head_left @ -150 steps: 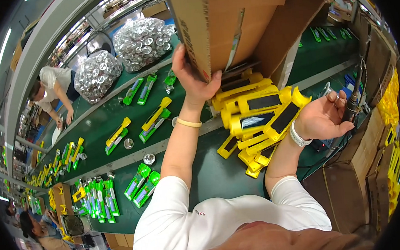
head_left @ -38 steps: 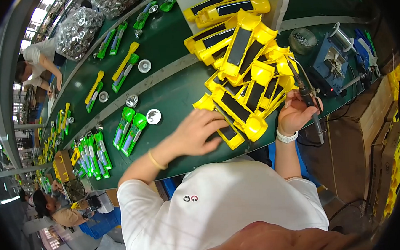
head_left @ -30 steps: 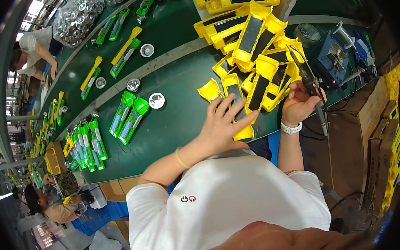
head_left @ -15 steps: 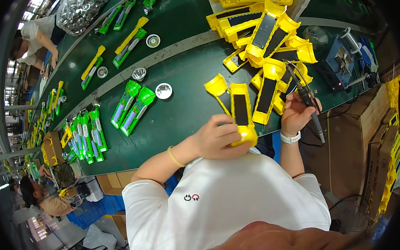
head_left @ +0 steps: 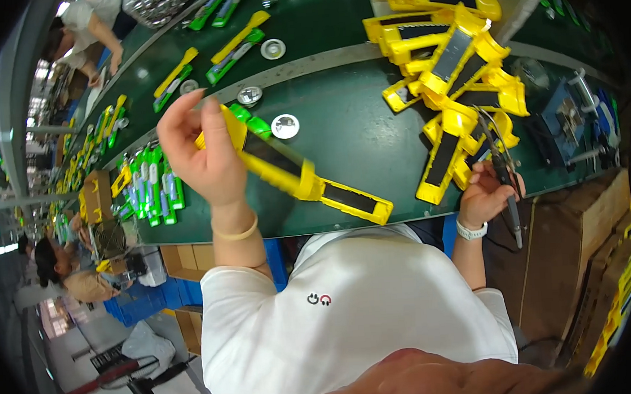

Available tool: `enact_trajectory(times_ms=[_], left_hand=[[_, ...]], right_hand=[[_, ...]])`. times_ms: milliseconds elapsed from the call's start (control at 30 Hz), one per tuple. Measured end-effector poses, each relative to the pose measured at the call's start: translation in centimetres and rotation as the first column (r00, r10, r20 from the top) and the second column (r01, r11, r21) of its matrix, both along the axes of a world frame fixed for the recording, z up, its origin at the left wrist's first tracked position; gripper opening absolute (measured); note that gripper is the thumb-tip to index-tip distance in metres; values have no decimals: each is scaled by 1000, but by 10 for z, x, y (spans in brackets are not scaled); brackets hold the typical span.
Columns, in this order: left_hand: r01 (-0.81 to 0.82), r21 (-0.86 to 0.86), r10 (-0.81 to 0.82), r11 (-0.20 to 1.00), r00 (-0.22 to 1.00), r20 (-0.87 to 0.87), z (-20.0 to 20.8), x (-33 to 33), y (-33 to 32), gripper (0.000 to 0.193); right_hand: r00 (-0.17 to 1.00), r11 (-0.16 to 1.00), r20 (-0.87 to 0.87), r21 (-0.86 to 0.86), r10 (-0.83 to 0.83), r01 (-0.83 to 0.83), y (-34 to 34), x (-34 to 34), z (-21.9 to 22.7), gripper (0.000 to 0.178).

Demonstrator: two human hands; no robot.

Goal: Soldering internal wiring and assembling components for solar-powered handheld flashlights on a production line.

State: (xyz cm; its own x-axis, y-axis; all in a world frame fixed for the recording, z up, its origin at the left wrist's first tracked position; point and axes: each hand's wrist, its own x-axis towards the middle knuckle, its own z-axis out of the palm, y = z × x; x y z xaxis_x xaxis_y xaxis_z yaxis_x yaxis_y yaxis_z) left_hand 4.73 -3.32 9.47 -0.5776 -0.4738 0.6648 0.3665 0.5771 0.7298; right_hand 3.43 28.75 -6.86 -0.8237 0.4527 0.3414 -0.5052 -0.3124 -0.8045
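Observation:
My left hand (head_left: 208,156) is raised over the bench, thumb and fingers closed around the head of a yellow flashlight casing (head_left: 273,154) with a dark panel, which is blurred by motion. A second yellow casing (head_left: 355,200) meets its lower end near the bench edge; whether the two are joined I cannot tell. My right hand (head_left: 483,192) grips a soldering iron (head_left: 502,171), its tip toward the heap of yellow casings (head_left: 458,51). Behind my left hand, green flashlight halves (head_left: 253,120) are partly hidden, next to a round reflector (head_left: 285,126).
A row of green flashlight halves (head_left: 152,185) lies on the left of the green bench (head_left: 347,115). At right stands a blue holder (head_left: 564,127) with a solder spool (head_left: 583,87). Cardboard boxes (head_left: 564,247) stand beside the right bench edge. Other people work at left.
My left hand has swung up and left from the bench edge with the yellow casing. A second casing, previously upright beside it, has shifted. My right hand keeps the soldering iron; the view has turned slightly.

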Motion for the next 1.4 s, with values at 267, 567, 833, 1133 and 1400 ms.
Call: enact_trajectory(times_ms=[267,567,833,1133,1400], left_hand=[[498,130,-259,857,200,945,-52,71,-8,41],[641,-440,-155,629,658,737,-92,-39,2,24],[178,-135,-60,975,792,607,-78,-38,34,76],[263,-559,164,787,783,599,-113,25,61,43],[318,-584,-256,746,948,189,-86,-57,28,18]], right_hand=[[999,1000,-32,6,-4,5,1,4,5,41],[999,999,-25,28,39,-38,6,7,-3,42],[997,998,-59,25,-54,55,-10,3,11,39],[999,1000,-42,14,-27,28,-2,2,17,41],[980,984,-92,-47,-177,174,32,9,17,44]])
